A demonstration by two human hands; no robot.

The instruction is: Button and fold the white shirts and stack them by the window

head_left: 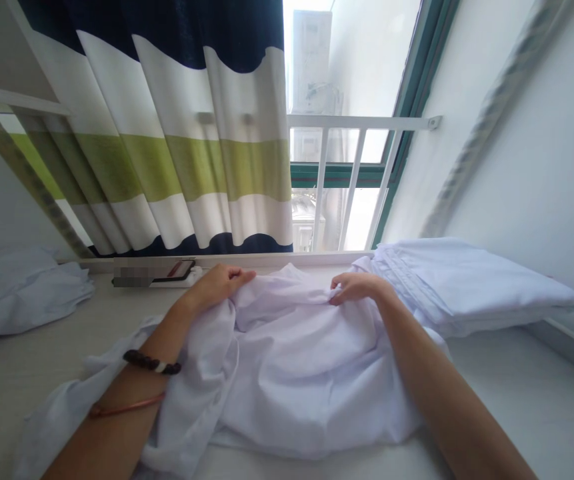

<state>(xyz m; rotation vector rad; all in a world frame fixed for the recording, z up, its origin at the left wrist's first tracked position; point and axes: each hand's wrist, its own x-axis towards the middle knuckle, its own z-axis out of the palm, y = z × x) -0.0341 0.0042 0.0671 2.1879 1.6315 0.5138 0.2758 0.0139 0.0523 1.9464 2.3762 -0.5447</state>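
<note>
A white cloth garment (301,373), rumpled and spread out with a seam running down its left part, lies in front of me on a pale flat surface. My left hand (224,283) grips its far edge on the left, fingers closed over the fabric. Farther right along the same edge, my right hand (357,287) pinches the cloth between thumb and fingers. Between the hands the fabric is gathered in folds. On my left wrist are a dark braided bracelet (151,363) and a thin reddish band (127,405).
Folded white cloth (477,280) lies at the right by the wall. More crumpled white cloth (21,287) is at the far left. A phone (179,271) rests near the back ledge. Behind stand a white railing (361,123), a striped curtain (181,160) and a window.
</note>
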